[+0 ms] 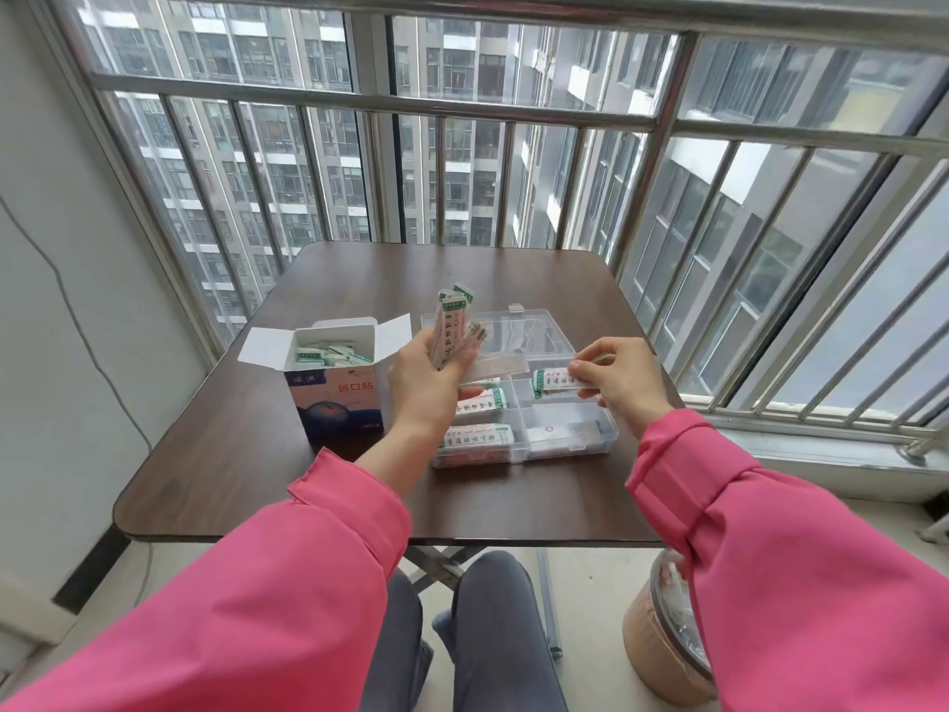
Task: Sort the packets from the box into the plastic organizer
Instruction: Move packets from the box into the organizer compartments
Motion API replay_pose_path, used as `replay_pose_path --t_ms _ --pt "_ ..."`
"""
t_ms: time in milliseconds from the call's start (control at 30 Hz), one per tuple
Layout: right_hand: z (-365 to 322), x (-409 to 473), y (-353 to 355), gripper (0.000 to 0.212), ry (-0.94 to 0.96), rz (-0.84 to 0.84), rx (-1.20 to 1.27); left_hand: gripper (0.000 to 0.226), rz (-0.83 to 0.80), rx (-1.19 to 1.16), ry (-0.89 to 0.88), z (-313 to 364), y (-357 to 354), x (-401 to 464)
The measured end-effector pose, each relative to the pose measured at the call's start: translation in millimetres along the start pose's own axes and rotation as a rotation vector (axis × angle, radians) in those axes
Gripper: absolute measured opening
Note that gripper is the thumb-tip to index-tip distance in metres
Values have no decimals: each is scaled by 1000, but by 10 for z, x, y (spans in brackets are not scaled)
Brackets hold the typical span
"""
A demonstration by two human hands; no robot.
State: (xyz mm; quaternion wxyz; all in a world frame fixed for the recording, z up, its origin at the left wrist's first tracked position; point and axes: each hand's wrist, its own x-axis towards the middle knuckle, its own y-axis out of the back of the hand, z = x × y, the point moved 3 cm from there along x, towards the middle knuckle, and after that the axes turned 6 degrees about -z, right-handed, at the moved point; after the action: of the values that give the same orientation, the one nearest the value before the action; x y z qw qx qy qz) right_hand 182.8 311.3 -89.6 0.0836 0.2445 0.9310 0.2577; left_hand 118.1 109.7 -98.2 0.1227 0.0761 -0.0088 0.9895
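Balcony setting: a dark brown table (215, 454) stands against a barred window with tower blocks beyond. Right hand (624, 380) pinches one packet (557, 381) between thumb and fingertips, holding it over or just into an upper-right compartment of the organizer (611, 429); whether it already rests on the floor of that cell cannot be told. Left hand (429, 380) grips a fanned bunch of packets (454, 326), fingers curled round their lower ends, raised above the organizer's left side. Two filled cells show on the left column, each with a packet (482, 403) lying flat label up, a second one (477, 436) nearer the person. A lower-right cell holds pale flat items that are hard to identify. The clear lid (513, 326) lies open behind. The box (336, 388) stands just left of the organizer, flaps open, with more packets visible inside. Assessment: sorting is well under way but far from complete; the held bunch and the box contents remain. A lidded tub (662, 639) sits on the floor at right.
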Motion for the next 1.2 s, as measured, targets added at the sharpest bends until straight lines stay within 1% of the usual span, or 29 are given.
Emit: replay_pose_path --t_ms 67,133,267,400,533,733,800,867,900,1033,1100,1200 --pt "6 58 -49 15 23 -41 -144 19 -1 13 0 -11 -5 18" --pt "24 103 -103 19 8 -65 -262 19 -6 22 2 -19 -23 34" --pt "-22 119 -220 16 0 -129 -364 21 -34 5 10 -31 -70 41" --pt "-81 115 -285 4 0 -232 -528 21 -37 6 13 -48 -78 45" --pt "-102 120 -329 4 21 -267 -626 20 -37 6 20 -58 -73 44" --pt "-137 129 -379 10 2 -226 -740 21 -44 0 26 -72 -86 43" --pt "-162 132 -393 9 -12 -208 -765 20 -51 -6 27 -74 -95 40" --pt "-179 134 -418 5 -7 -205 -777 19 -58 -16 27 -69 -103 32" --pt "-190 130 -434 5 4 -218 -775 19 -59 -20 25 -61 -103 29" --pt "-193 120 -478 30 58 -316 -769 20 -61 -23 22 -39 -97 25" --pt "-185 100 -469 38 57 -363 -769 20 -57 -25 24 -37 -98 25" --pt "-194 44 -446 34 27 -395 -765 20 -63 -28 23 -30 -109 19"
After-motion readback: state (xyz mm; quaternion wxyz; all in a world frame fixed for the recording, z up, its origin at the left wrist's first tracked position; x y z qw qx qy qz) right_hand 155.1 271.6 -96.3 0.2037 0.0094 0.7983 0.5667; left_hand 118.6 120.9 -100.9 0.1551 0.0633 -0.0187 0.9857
